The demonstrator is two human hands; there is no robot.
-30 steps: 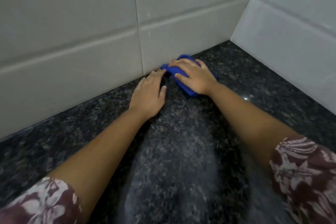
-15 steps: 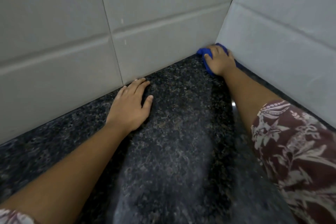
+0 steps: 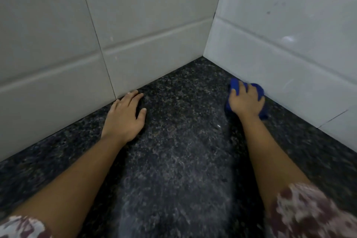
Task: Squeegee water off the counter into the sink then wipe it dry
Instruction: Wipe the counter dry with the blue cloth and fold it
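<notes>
The right hand (image 3: 245,101) lies palm-down on a bunched blue cloth (image 3: 257,91), fingers curled over it and pressing it to the dark speckled worktop (image 3: 177,160) at the right of the frame, just beside the side wall tiles (image 3: 286,48). The left hand (image 3: 125,118) rests flat and empty at centre-left, fingertips at the back wall. This looks like the drying step; the next stroke calls for dragging the cloth across the greyish, possibly damp band between the arms.

Two bare forearms; short maroon sleeves with a pale floral print (image 3: 309,212) cover both upper arms, well behind the fingers (image 3: 133,95).
</notes>
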